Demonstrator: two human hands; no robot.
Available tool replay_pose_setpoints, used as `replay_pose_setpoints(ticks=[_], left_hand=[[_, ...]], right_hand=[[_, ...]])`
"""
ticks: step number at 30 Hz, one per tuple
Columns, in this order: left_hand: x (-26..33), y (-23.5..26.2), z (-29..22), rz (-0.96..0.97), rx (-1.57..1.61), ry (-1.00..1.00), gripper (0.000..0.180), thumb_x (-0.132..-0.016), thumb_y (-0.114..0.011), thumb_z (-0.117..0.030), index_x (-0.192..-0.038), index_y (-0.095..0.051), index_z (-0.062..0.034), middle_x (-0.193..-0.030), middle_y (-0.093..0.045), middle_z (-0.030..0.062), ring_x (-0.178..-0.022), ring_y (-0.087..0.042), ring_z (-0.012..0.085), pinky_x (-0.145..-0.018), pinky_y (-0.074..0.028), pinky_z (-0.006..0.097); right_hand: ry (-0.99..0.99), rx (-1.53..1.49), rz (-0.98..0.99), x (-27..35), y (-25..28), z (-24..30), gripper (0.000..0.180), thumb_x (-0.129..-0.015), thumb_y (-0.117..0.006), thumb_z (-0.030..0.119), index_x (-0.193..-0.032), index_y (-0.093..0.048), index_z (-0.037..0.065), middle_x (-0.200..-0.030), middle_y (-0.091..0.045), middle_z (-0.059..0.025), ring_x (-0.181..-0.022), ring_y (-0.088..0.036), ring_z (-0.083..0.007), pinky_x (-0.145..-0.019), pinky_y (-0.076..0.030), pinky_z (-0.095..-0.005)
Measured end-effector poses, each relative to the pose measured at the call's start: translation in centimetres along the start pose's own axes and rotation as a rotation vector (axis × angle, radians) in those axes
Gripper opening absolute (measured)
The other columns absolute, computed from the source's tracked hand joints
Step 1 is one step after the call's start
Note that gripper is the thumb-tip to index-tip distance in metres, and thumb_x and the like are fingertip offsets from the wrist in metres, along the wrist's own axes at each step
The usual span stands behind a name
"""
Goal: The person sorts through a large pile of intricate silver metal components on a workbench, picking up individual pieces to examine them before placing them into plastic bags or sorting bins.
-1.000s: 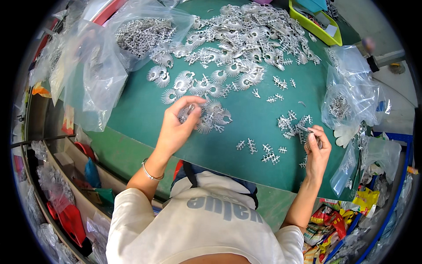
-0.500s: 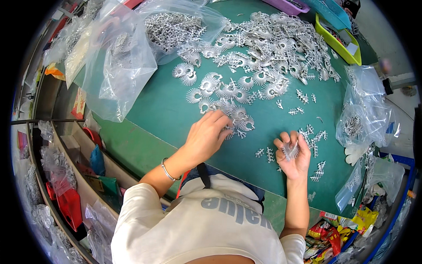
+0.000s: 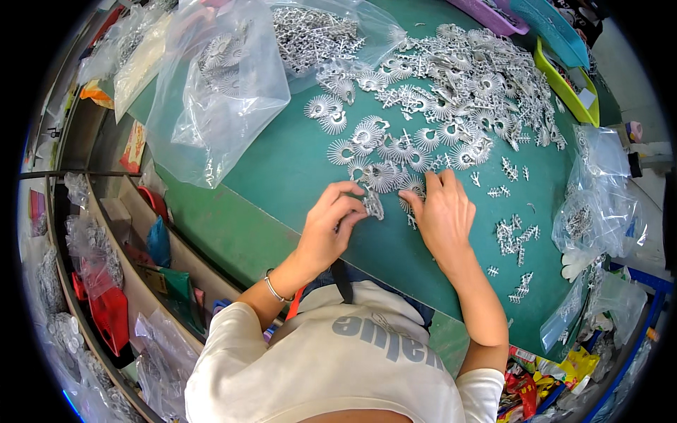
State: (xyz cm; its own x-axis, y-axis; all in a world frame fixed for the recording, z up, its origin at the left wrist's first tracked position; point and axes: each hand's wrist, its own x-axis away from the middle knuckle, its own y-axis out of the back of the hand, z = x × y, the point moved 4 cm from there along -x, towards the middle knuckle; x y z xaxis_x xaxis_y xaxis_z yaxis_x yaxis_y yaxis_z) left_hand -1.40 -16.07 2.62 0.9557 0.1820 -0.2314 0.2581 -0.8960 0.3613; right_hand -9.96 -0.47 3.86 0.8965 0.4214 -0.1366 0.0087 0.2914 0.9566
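My left hand (image 3: 330, 224) is closed, pinching a silver spiky metal piece (image 3: 374, 205) in its fingertips just above the near edge of the loose pieces. My right hand (image 3: 446, 215) reaches onto that edge with thumb and index finger apart, on either side of a spiky ring-shaped disc (image 3: 415, 186). Whether the fingertips touch the disc cannot be made out. Further away lie similar spiky discs (image 3: 340, 151) and a large heap of silver metal pieces (image 3: 486, 84). Small branched pieces (image 3: 518, 238) are scattered to the right of my right hand.
On the green table (image 3: 282, 169), a clear plastic bag (image 3: 226, 120) stands at the left; another bag of branched pieces (image 3: 317, 39) lies behind it. Yellow-green (image 3: 564, 84), blue and purple trays line the far right. More plastic bags (image 3: 592, 197) hang by the right edge. Shelving (image 3: 113, 254) is at the left.
My left hand has drawn back slightly from the pile with a metal piece in its fingers. My right hand has moved left and forward to the discs; the disc it held is no longer in it.
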Motion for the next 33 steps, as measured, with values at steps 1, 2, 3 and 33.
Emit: replay_pose_setpoints(ticks=[1, 2, 3, 33], left_hand=[[0.1, 0.1, 0.1, 0.043, -0.034, -0.007, 0.017, -0.071, -0.060, 0.013, -0.080, -0.053, 0.0015, -0.095, -0.055, 0.0108, -0.073, -0.054, 0.0222, -0.063, -0.045, 0.027], [0.1, 0.2, 0.3, 0.087, -0.068, -0.014, 0.017, -0.071, -0.060, 0.013, -0.081, -0.053, 0.0015, -0.096, -0.055, 0.0109, -0.074, -0.054, 0.0226, -0.064, -0.045, 0.028], [0.1, 0.4, 0.4, 0.129, -0.100, -0.019, 0.017, -0.071, -0.060, 0.013, -0.082, -0.052, 0.0016, -0.097, -0.055, 0.0111, -0.075, -0.055, 0.0230, -0.065, -0.045, 0.028], [-6.0, -2.3, 0.0, 0.279, -0.466, -0.088, 0.028, -0.070, -0.070, -0.008, -0.096, -0.060, -0.0041, -0.095, -0.058, 0.0067, -0.082, -0.056, 0.0277, -0.069, -0.047, 0.036]], right_hand=[[0.020, -0.022, 0.021, -0.1, -0.1, 0.1, 0.030, -0.068, -0.074, 0.024, -0.085, -0.060, 0.003, -0.080, -0.051, -0.0100, -0.075, -0.057, -0.0273, -0.054, -0.046, -0.0380], [0.039, -0.045, 0.042, -0.2, 0.2, 0.0, 0.029, -0.068, -0.074, 0.023, -0.084, -0.060, 0.003, -0.080, -0.053, -0.0102, -0.074, -0.057, -0.0272, -0.054, -0.046, -0.0378], [0.059, -0.065, 0.065, -0.3, 0.3, -0.1, 0.028, -0.067, -0.075, 0.022, -0.082, -0.060, 0.003, -0.079, -0.054, -0.0104, -0.073, -0.057, -0.0271, -0.054, -0.046, -0.0377], [0.024, -0.447, 0.254, 0.9, 1.2, -1.8, 0.037, -0.068, -0.069, 0.000, -0.103, -0.057, 0.000, -0.090, -0.059, -0.0145, -0.077, -0.059, -0.0293, -0.068, -0.046, -0.0365]])
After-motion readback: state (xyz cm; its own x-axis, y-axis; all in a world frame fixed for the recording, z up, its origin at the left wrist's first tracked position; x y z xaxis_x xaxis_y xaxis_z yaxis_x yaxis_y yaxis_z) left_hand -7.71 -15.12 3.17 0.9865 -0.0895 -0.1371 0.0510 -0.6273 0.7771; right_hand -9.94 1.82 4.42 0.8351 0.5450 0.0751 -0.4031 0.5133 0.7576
